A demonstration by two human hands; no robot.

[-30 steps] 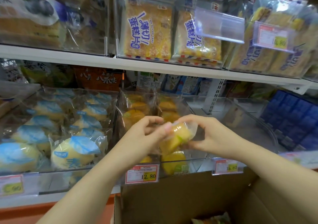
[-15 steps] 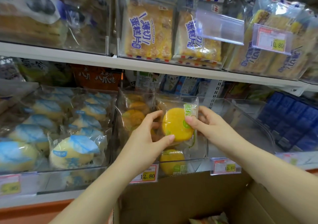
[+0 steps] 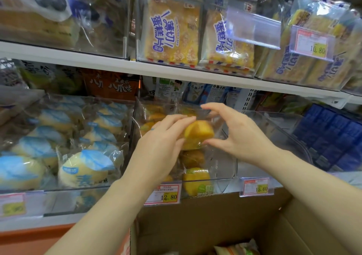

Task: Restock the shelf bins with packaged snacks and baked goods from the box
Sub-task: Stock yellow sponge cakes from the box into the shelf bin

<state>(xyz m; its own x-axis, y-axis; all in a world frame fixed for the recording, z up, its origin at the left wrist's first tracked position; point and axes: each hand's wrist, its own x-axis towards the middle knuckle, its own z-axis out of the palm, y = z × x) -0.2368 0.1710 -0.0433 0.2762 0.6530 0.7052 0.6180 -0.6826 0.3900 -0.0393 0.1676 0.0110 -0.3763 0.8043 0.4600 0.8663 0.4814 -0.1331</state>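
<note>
**Yellow cake packet at the middle bin, between two hands**

Round, deep yellow, sealed in a clear crinkled wrapper: cake packet (image 3: 197,133), tilted, up in the mouth of the clear bin (image 3: 225,186) on the lower shelf, above more yellow cakes (image 3: 195,180) of the same kind stacked at the bin's front. Pressed from the left by the left hand (image 3: 162,147), fingers nearly straight and laid flat on the wrapper. Spanned from the right by the right hand (image 3: 241,137), spread wide, thumb under the cake, fingertips curled onto the wrapper's top edge.

Just beside on the left, pale buns (image 3: 84,168) in blue-and-white wrap, filling the next bin. On the shelf above, flat sliced-cake packs (image 3: 172,31) standing upright. Below the bin, a price tag (image 3: 163,194) reading 12.80, and the open cardboard box (image 3: 195,225), one packet showing at its bottom edge.
</note>
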